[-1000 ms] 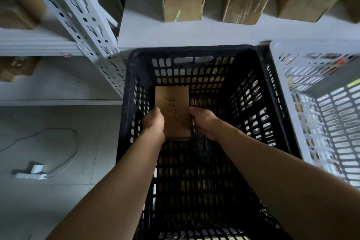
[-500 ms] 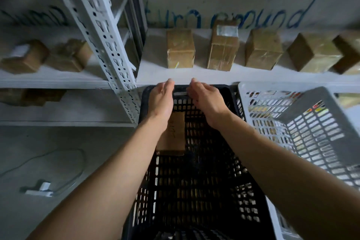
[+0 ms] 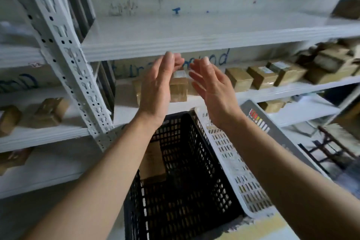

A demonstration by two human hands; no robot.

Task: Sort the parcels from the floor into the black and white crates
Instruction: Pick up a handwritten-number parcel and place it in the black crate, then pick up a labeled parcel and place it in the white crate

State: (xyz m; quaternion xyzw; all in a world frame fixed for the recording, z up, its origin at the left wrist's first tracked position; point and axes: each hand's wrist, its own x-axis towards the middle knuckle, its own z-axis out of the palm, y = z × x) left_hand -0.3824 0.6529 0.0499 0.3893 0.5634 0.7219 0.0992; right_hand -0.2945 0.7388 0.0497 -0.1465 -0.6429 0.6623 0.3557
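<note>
At centre frame, above the black crate (image 3: 185, 171), the left hand (image 3: 155, 87) and right hand (image 3: 212, 87) are raised, palms facing, fingers loosely spread, nothing held. A brown parcel (image 3: 152, 161) is seen inside the crate, left side.

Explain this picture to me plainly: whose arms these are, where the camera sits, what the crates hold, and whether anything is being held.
No machine here: a person wears a wide-angle camera on the head, looking forward and down along their own bare arms. The left hand and right hand are raised, open and empty, in front of white metal shelving that carries rows of brown taped boxes. Below stands a black crate with one flat brown parcel lying inside. Beside it, on the right, a white crate stands tilted; its contents cannot be made out.
</note>
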